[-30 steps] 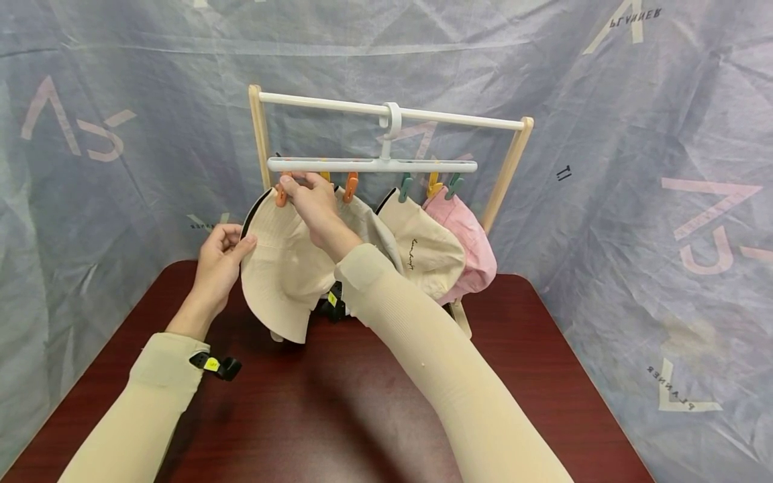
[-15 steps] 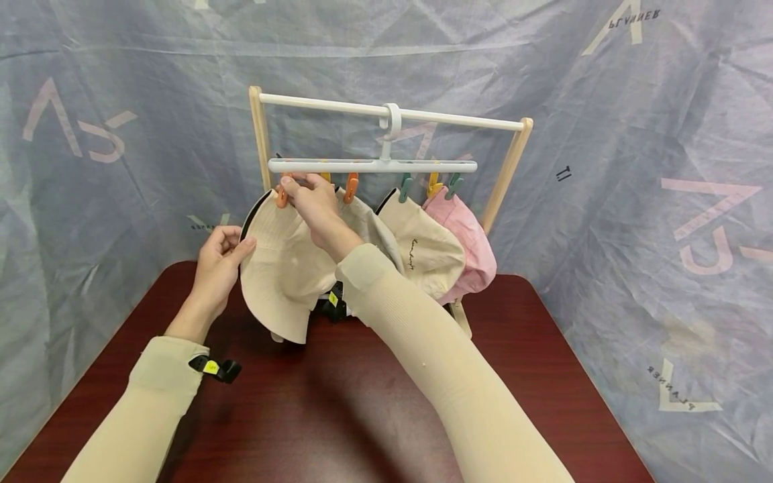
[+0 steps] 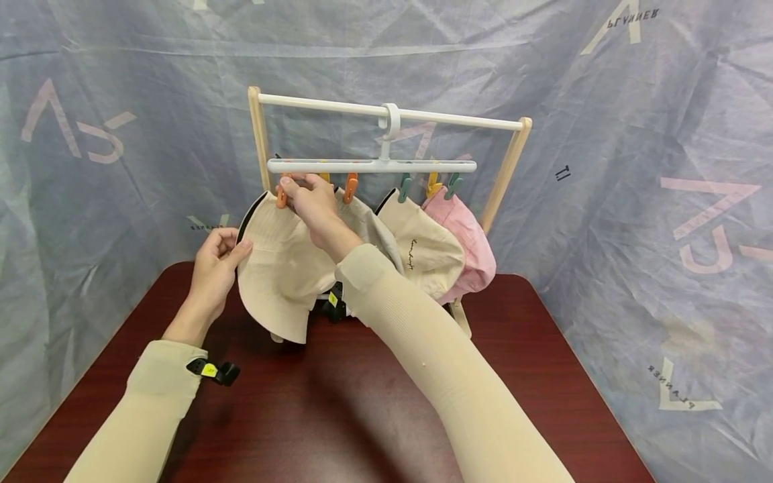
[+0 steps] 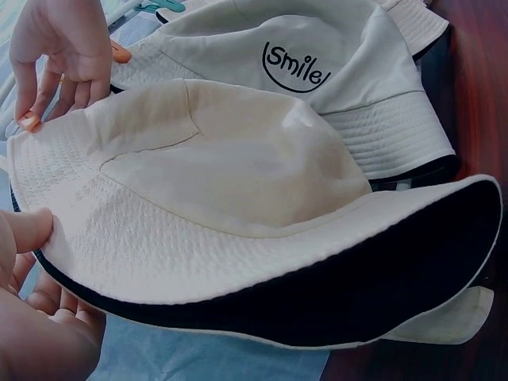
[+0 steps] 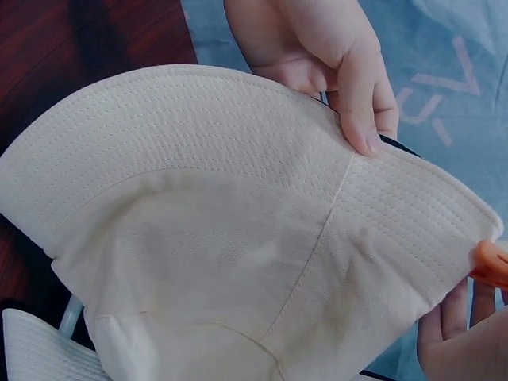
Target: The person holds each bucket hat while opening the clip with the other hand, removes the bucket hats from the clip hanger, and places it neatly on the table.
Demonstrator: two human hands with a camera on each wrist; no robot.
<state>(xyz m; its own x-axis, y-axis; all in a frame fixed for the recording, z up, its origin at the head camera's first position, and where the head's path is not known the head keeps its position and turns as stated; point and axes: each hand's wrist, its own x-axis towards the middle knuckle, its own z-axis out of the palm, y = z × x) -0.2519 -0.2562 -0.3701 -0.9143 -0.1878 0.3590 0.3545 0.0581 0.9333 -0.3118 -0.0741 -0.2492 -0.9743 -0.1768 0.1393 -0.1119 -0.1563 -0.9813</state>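
Observation:
A cream bucket hat point(image 3: 272, 268) with a dark lining hangs sideways at the left end of the white clip hanger point(image 3: 338, 165). My left hand point(image 3: 214, 272) pinches its brim at the left edge, thumb on the cream side, as the right wrist view also shows. With my right hand point(image 3: 317, 208) I grip an orange clothespin point(image 3: 282, 197) at the upper corner of that brim. Whether the peg's tips bite the fabric is hidden. Just behind, in the left wrist view, hangs a pale grey bucket hat point(image 4: 365, 79) lettered "Smile".
Farther right, a cream hat point(image 3: 423, 251) with script and a pink hat point(image 3: 474, 251) hang from green and yellow pegs. Another orange peg point(image 3: 351, 188) holds the grey hat. The hanger hooks onto a wooden-legged rack point(image 3: 510, 174) standing on a dark red table point(image 3: 290, 416).
My left hand has shifted slightly left and down, drawing the brim's edge with it. The right hand stays at the orange clothespin.

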